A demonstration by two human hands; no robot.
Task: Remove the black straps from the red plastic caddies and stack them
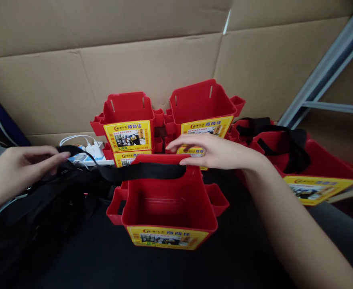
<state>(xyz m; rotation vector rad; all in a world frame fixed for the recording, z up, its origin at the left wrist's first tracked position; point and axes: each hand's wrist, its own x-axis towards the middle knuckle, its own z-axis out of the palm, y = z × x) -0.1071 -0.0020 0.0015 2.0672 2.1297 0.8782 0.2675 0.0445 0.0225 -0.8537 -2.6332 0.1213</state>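
A red plastic tool box with side pockets and a yellow label stands upright on the dark surface in front of me. Along its back wall runs a black strap, which reaches left toward a heap of black straps. My left hand is closed, pinching a loop of the strap between thumb and fingertips. My right hand straddles the back wall's right corner, thumb on the inner side by the strap's end and fingers extended behind the rim. Part of that grip is hidden.
Behind stand two stacks of red boxes, a left stack and a right stack, against a cardboard wall. Strapped red boxes lie to the right, near a metal frame. A white power strip with chargers sits back left.
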